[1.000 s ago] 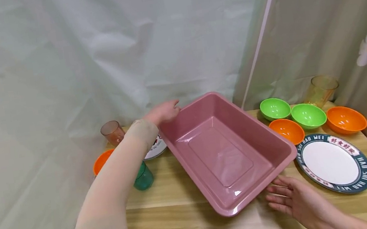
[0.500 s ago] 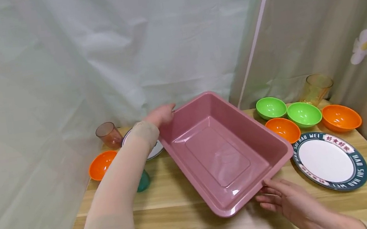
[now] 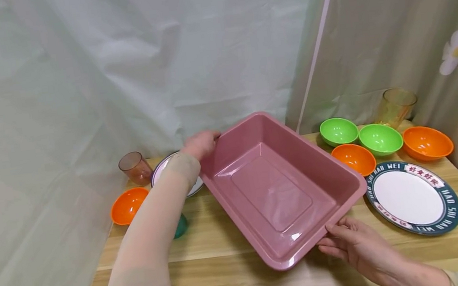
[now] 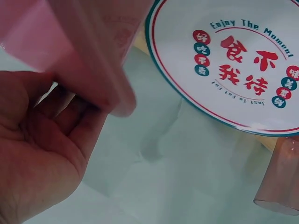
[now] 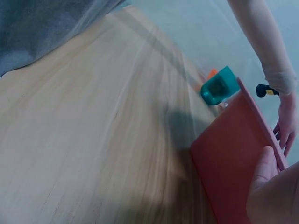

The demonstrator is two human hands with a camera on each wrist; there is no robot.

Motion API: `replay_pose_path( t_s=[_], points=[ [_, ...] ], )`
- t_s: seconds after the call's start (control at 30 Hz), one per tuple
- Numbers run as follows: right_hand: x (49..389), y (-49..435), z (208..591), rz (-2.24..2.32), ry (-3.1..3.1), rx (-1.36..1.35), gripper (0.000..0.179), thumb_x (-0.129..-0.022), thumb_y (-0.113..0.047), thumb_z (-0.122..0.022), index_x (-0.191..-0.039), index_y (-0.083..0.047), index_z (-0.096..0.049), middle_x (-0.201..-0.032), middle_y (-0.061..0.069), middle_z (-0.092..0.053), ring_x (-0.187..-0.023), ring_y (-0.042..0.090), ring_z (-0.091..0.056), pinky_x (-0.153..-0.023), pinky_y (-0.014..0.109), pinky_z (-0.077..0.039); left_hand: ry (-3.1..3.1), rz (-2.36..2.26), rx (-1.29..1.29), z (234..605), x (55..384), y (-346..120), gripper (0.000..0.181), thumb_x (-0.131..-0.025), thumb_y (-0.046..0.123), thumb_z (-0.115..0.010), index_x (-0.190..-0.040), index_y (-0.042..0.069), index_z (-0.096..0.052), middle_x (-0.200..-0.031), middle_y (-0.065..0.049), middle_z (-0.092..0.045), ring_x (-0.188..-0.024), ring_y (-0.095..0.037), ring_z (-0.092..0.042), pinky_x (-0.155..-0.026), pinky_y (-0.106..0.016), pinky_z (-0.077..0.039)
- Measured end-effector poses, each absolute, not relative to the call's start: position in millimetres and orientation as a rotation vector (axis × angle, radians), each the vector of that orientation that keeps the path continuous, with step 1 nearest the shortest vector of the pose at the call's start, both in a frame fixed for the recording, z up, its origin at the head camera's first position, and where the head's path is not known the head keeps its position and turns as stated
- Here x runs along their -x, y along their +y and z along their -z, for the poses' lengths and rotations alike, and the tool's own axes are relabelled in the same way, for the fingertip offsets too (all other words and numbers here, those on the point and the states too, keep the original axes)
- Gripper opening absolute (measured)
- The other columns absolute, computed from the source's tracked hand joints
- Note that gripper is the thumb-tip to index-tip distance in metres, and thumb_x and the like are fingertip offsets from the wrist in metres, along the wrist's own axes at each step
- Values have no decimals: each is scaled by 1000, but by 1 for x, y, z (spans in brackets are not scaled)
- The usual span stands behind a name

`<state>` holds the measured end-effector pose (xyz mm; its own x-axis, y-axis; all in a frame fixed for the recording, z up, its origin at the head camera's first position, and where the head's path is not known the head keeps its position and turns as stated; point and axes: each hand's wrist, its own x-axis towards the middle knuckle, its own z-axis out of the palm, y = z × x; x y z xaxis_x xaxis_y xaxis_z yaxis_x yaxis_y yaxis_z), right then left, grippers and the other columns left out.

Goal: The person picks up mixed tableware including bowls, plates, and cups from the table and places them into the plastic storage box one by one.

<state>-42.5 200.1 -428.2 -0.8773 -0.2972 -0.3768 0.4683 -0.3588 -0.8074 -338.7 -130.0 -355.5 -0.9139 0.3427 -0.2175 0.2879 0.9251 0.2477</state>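
Observation:
A pink rectangular basin [image 3: 271,194] is held tilted above the wooden table, its inside facing up toward me. At its far left corner my left hand [image 3: 202,145] grips the rim. In the left wrist view the fingers of that left hand [image 4: 46,149] curl around the basin's edge. My right hand [image 3: 362,250] pinches the near right rim, thumb on top and the other fingers underneath. The right wrist view shows the basin's outer wall [image 5: 229,154] beside the right hand's thumb [image 5: 265,164]. Nothing lies inside the basin.
Left of the basin are an orange bowl [image 3: 126,207], a reddish cup [image 3: 136,169], a teal cup [image 5: 219,87] and a printed white plate [image 4: 252,107]. On the right stand green bowls [image 3: 380,139], orange bowls [image 3: 427,143], a yellow cup [image 3: 397,105] and a green-rimmed plate [image 3: 410,196]. Curtains hang behind.
The right hand, earlier spread beneath the near right rim, has come up with its thumb onto the rim. The left hand keeps its hold; the head view has shifted slightly.

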Motion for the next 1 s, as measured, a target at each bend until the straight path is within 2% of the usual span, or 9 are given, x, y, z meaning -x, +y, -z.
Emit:
replay_pose_path(
  t_s=[0.27, 0.43, 0.63, 0.83, 1.0],
  points=[
    [44, 201, 429, 2286, 1431, -146, 25, -109, -14, -50, -131, -4, -43, -116, 13, -71, -101, 21, -71, -96, 37, -55, 2910, -302, -407, 360, 338, -134, 43, -108, 18, -42, -149, 22, -56, -145, -9, -59, -136, -33, -51, -113, -48, -37],
    [47, 203, 429, 2288, 1480, -184, 19, -109, -14, -51, -126, -8, -46, -109, 10, -73, -96, 20, -71, -92, 35, -57, 2914, -291, -404, 361, 336, -136, 43, -108, 19, -42, -149, 23, -57, -143, -9, -60, -135, -34, -51, -112, -51, -38],
    [51, 204, 430, 2287, 1541, -251, 18, -109, -15, -51, -123, -5, -45, -107, 9, -72, -93, 19, -70, -90, 34, -58, 2918, -246, -417, 362, 332, -141, 44, -108, 16, -41, -149, 23, -57, -142, -10, -61, -134, -33, -53, -110, -49, -41],
    [57, 208, 431, 2313, 1535, -241, 14, -109, -14, -49, -120, -5, -46, -104, 8, -72, -91, 19, -70, -87, 33, -59, 2922, -268, -398, 360, 327, -146, 43, -108, 17, -42, -145, 26, -61, -131, -9, -67, -124, -31, -58, -104, -49, -45],
    [64, 210, 429, 2350, 1499, -249, 13, -109, -13, -49, -120, -6, -48, -105, 10, -70, -89, 19, -69, -89, 38, -59, 2894, -310, -352, 359, 323, -149, 43, -109, 16, -40, -145, 26, -61, -123, -7, -69, -116, -30, -59, -103, -47, -45]
  ],
)
